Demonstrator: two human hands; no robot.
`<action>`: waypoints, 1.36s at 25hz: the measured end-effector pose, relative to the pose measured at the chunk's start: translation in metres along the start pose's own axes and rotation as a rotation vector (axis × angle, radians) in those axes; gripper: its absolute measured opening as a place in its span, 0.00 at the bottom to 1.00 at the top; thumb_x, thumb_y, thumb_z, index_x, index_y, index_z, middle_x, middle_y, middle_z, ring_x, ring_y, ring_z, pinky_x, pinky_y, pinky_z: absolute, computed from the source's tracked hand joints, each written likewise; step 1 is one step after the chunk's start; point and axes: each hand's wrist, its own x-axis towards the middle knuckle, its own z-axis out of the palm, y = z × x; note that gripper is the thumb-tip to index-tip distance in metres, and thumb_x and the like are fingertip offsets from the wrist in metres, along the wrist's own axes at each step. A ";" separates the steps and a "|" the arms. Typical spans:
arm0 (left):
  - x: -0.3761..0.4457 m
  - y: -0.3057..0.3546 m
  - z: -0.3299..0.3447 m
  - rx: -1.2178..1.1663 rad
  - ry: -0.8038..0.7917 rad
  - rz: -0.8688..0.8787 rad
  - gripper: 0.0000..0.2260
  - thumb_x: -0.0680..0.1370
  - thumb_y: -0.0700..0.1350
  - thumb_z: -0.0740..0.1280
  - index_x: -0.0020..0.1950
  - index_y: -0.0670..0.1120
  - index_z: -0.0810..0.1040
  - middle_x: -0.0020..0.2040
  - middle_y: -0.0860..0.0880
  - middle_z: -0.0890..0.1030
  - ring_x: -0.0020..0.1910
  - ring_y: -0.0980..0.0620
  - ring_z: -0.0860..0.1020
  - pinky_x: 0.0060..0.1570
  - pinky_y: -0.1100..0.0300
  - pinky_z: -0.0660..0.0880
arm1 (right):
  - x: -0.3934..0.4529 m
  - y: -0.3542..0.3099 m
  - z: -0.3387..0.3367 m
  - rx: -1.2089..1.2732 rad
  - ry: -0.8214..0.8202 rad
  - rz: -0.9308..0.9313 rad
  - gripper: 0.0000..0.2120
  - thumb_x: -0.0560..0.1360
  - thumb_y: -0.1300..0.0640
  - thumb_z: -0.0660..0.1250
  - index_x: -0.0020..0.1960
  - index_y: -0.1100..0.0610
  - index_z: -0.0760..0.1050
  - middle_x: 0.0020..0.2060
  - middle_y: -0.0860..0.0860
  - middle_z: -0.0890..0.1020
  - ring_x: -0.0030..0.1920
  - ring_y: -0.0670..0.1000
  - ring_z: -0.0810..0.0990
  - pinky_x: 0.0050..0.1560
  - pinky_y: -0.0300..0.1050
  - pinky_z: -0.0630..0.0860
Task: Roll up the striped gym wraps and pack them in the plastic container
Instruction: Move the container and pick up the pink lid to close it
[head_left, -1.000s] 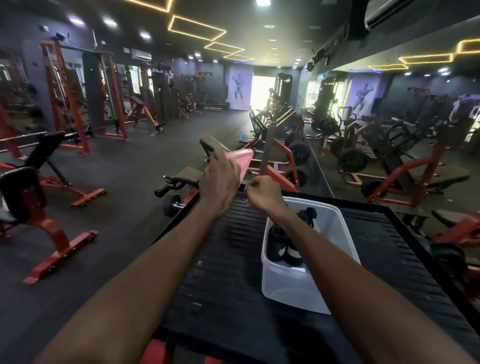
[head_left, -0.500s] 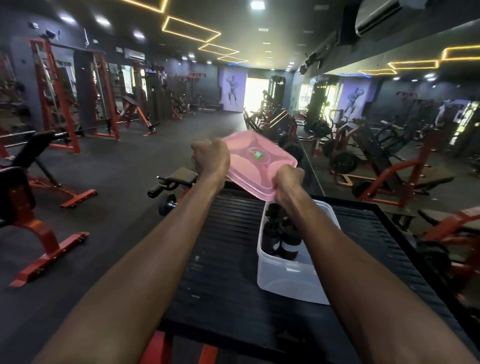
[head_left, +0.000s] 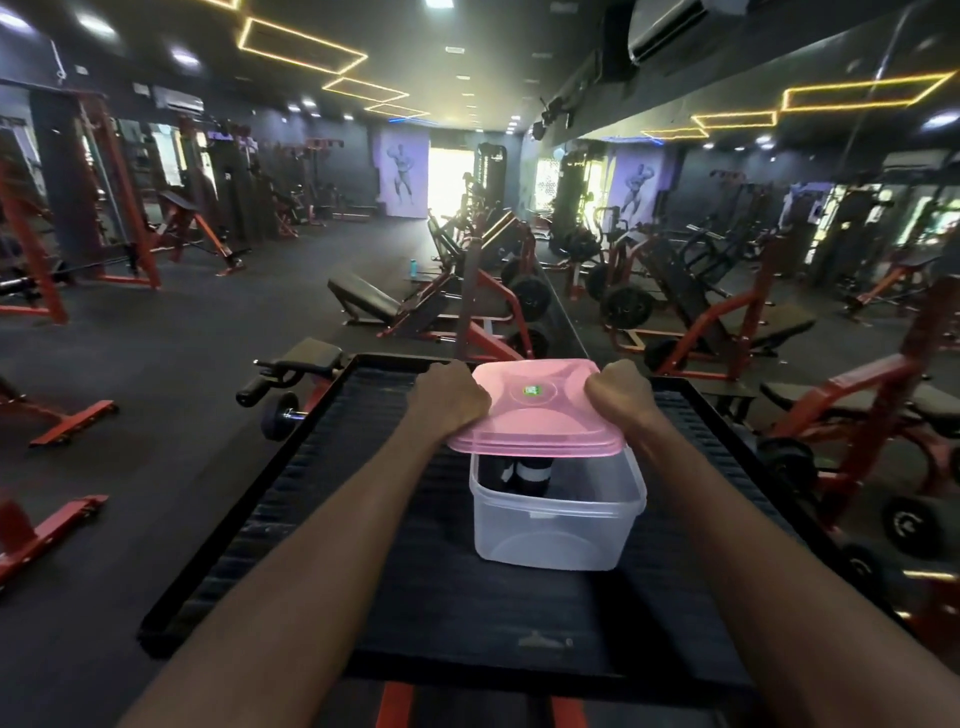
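A clear plastic container (head_left: 556, 525) stands on a black ribbed platform (head_left: 332, 509). Inside it, at the far end, rolled black wraps with a white stripe (head_left: 530, 470) stand upright, mostly hidden by the lid. A pink translucent lid (head_left: 535, 410) with a green sticker hovers just above the container's far half, nearly level. My left hand (head_left: 449, 397) grips the lid's left edge. My right hand (head_left: 618, 397) grips its right edge.
The platform has a raised black rim (head_left: 244, 499). A dumbbell (head_left: 280, 415) and a padded handle (head_left: 291, 364) sit just off its left edge. Red and black gym machines fill the floor beyond and a mirror wall runs along the right.
The lid, first held up on edge by my left hand, was taken by both hands, turned flat and lowered over the container. The view tilted down.
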 end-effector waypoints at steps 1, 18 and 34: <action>-0.006 0.004 0.003 0.018 0.002 0.022 0.18 0.78 0.45 0.62 0.64 0.37 0.76 0.64 0.36 0.77 0.63 0.36 0.76 0.60 0.48 0.74 | 0.000 0.008 -0.002 -0.042 -0.010 -0.011 0.14 0.78 0.62 0.61 0.58 0.70 0.78 0.51 0.63 0.81 0.51 0.62 0.80 0.43 0.45 0.69; -0.045 0.014 0.023 0.318 0.098 0.242 0.13 0.81 0.48 0.62 0.59 0.42 0.79 0.54 0.44 0.82 0.53 0.44 0.80 0.42 0.55 0.69 | -0.023 0.037 -0.010 -0.260 -0.198 -0.217 0.15 0.82 0.58 0.56 0.58 0.66 0.76 0.57 0.62 0.80 0.50 0.56 0.78 0.48 0.48 0.71; -0.037 0.009 0.047 -0.154 -0.059 0.055 0.18 0.83 0.46 0.57 0.67 0.36 0.71 0.65 0.36 0.76 0.62 0.38 0.76 0.50 0.55 0.68 | -0.030 0.040 0.002 -0.470 -0.282 -0.190 0.28 0.84 0.42 0.51 0.76 0.59 0.60 0.80 0.61 0.53 0.73 0.68 0.67 0.71 0.66 0.66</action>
